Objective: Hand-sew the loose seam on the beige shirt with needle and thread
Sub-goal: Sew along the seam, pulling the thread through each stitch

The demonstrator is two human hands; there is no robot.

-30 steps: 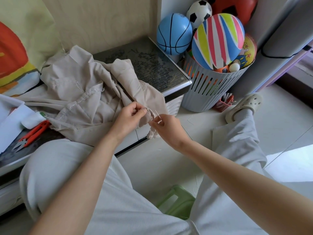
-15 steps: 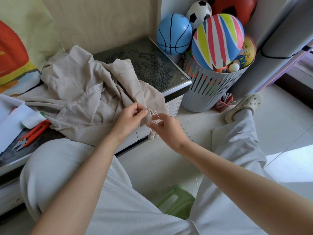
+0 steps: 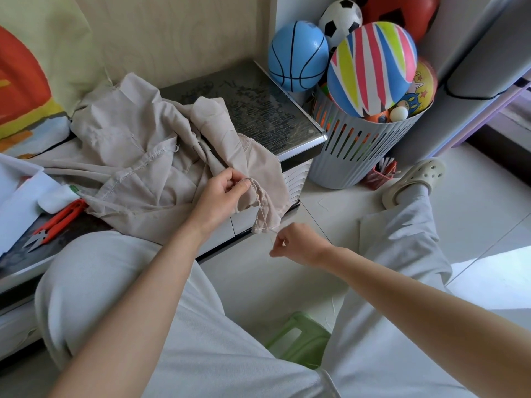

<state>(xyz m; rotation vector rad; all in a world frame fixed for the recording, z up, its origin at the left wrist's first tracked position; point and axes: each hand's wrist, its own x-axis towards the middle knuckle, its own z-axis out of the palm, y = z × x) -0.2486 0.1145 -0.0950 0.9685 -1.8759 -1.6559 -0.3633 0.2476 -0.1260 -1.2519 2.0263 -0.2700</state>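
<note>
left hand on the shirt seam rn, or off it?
Touching. The head view shows the left hand pinching the seam edge of the beige shirt between thumb and fingertips, with the fabric bunched in its grip and no gap.

I get one wide-angle view from the head-worn camera, facing forward and down, close over both forearms. The left hand (image 3: 221, 193) grips the beige shirt (image 3: 138, 156) mid-frame; the right hand (image 3: 297, 244), pinching thread (image 3: 273, 230), sits just below-right of that grip.

Floor (image 3: 258, 288) before the table (image 3: 273, 116) lies open; the basket (image 3: 359, 156) blocks the right, the shirt (image 3: 138, 168) covers the table's left.
</note>
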